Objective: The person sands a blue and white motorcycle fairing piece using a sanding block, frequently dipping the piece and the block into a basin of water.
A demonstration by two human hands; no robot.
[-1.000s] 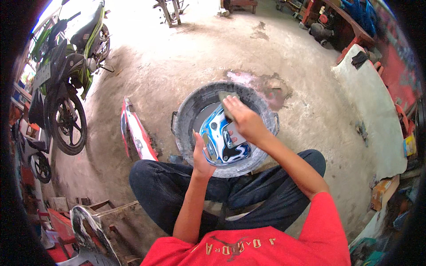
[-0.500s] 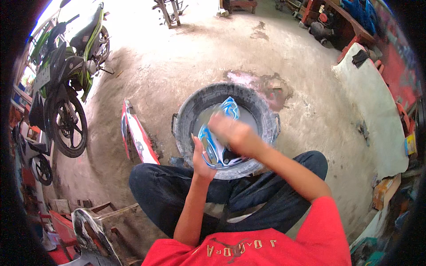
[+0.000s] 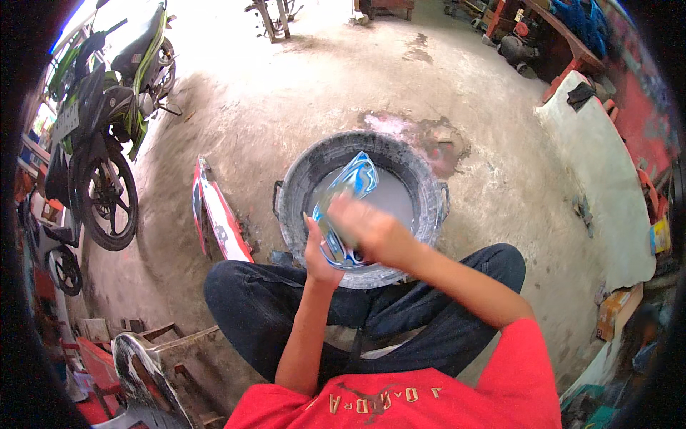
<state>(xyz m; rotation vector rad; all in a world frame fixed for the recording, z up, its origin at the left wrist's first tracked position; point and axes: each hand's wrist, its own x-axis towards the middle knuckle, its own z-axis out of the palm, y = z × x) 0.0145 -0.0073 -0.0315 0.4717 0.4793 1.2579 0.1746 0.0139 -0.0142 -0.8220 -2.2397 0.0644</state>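
Over a round dark grey tub [image 3: 296, 214] I hold a long, tapered plastic panel [image 3: 362, 179] with a swirled blue, white and black pattern. My left hand [image 3: 319, 261] grips its near left edge from below, thumb up along the side. Across the panel's middle lies my right hand [image 3: 371, 229], blurred by motion, with its fingers drawn together. A greyish smear shows under those fingers, too blurred to name. Cloudy grey water [image 3: 396, 204] stands in the tub below the panel's far tip.
A red and white panel [image 3: 227, 225] lies on the concrete floor left of the tub. Motorcycles [image 3: 107, 171] stand farther left. A large pale sheet [image 3: 600, 171] is on the right, near a cardboard box [image 3: 618, 312]. At lower left is a wooden frame [image 3: 186, 343].
The panel's far tip has swung slightly left and tilted, showing more of the water. My right hand has shifted a little toward the left and nearer me, still blurred. My left hand keeps its grip.
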